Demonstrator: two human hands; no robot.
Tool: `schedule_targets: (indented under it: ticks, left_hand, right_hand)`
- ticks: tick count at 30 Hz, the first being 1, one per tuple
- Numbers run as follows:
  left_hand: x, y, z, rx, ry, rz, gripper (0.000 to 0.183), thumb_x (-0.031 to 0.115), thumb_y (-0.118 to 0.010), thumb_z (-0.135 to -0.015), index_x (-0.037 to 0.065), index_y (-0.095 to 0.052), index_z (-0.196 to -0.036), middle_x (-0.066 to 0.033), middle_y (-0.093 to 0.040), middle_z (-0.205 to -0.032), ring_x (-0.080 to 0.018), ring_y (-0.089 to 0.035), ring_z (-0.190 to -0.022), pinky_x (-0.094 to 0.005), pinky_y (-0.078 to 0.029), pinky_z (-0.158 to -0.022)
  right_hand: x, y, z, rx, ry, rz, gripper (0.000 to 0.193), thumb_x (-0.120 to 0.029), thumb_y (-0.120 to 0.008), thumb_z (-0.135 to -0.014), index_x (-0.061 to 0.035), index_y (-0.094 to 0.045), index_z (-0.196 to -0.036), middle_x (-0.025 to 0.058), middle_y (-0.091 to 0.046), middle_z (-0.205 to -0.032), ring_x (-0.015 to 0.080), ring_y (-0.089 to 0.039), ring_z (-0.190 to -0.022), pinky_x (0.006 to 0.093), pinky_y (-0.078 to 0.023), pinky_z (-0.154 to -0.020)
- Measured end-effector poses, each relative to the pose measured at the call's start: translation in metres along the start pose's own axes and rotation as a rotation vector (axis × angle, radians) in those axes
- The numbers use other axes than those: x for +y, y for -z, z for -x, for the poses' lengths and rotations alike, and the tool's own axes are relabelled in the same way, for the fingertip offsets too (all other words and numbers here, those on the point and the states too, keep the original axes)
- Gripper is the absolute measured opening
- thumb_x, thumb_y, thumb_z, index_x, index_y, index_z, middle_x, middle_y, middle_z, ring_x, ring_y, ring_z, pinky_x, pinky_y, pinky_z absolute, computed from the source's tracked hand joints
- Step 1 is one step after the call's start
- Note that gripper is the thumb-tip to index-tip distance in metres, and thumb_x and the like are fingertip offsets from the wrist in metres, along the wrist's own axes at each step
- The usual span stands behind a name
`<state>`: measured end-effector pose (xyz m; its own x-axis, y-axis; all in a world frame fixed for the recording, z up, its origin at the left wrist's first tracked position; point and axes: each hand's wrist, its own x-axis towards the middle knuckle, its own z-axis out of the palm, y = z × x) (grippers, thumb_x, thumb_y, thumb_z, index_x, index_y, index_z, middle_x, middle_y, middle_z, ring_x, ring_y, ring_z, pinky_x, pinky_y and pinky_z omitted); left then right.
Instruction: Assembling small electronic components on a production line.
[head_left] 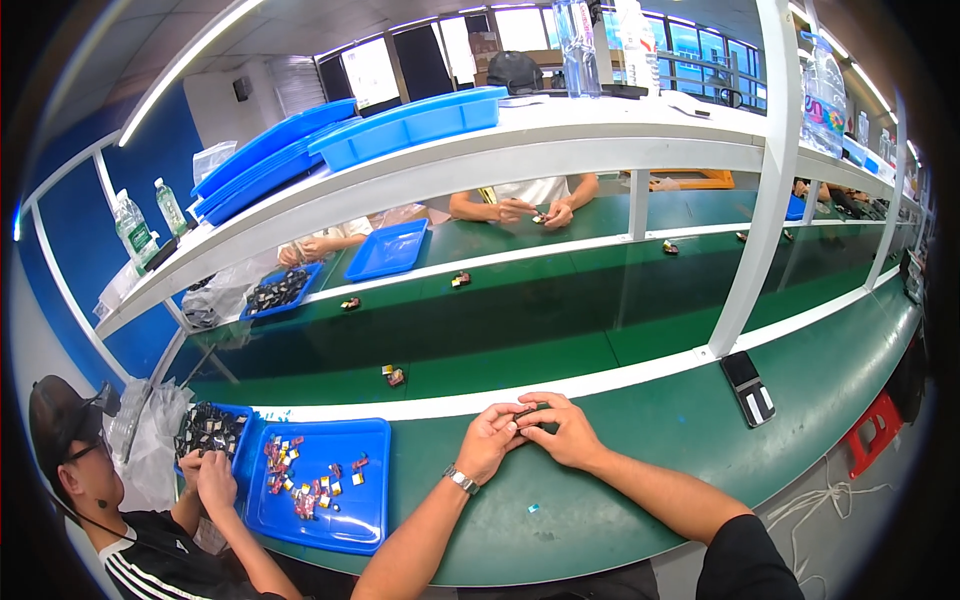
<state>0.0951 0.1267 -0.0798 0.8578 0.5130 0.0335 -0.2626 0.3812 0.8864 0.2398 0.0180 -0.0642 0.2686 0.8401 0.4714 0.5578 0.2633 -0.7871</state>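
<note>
Both of my hands meet over the green bench, fingers pinched together around a small dark part (522,416) that is mostly covered. My left hand (487,440), with a metal-band watch (461,479) at its wrist, grips it from the left. From the right, the thumb and fingers of my right hand (562,432) close on the same part. Left of my hands lies a blue tray (372,490) holding several small red, yellow and white pieces (305,500).
A co-worker (130,500) sits at the left by a blue tray of black parts (212,428). Ahead, a sunken green lane (500,345) carries small pieces (394,376) behind a white rail. A black case (747,388) lies right, near a white post (760,200). Another person (530,200) works opposite.
</note>
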Motion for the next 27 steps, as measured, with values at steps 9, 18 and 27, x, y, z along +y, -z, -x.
schedule_targets:
  ticks: [9,18,27]
  left_hand:
    - [0.0,0.002,0.0,-0.003,-0.025,-0.005,0.022,-0.001,-0.045,-0.098,0.001,-0.048,-0.119,-0.0153,-0.055,-0.132,-0.0208,-0.058,-0.115,-0.0369,-0.05,-0.098]
    - [-0.001,-0.006,-0.002,0.039,-0.067,-0.018,0.023,0.002,-0.046,-0.098,0.0,-0.047,-0.121,-0.0155,-0.053,-0.134,-0.021,-0.057,-0.117,-0.0372,-0.05,-0.099]
    - [-0.001,-0.005,-0.002,0.049,-0.009,-0.016,0.025,0.003,-0.046,-0.099,0.002,-0.047,-0.124,-0.0108,-0.06,-0.122,-0.017,-0.061,-0.108,-0.034,-0.052,-0.094]
  right_hand:
    - [0.001,0.002,0.0,-0.001,0.069,0.056,0.019,-0.007,-0.072,-0.079,-0.0115,-0.074,-0.097,0.0066,-0.061,-0.123,0.0255,-0.054,-0.115,0.0377,-0.047,-0.097]
    - [-0.001,0.005,-0.001,-0.022,0.074,0.052,0.022,-0.007,-0.069,-0.082,-0.0087,-0.071,-0.103,0.0122,-0.048,-0.137,0.0277,-0.05,-0.12,0.0385,-0.046,-0.099]
    - [-0.012,0.003,-0.003,0.154,0.229,0.248,0.017,-0.003,-0.073,-0.075,-0.0049,-0.066,-0.09,0.0102,-0.057,-0.107,0.0253,-0.058,-0.092,0.0347,-0.053,-0.075]
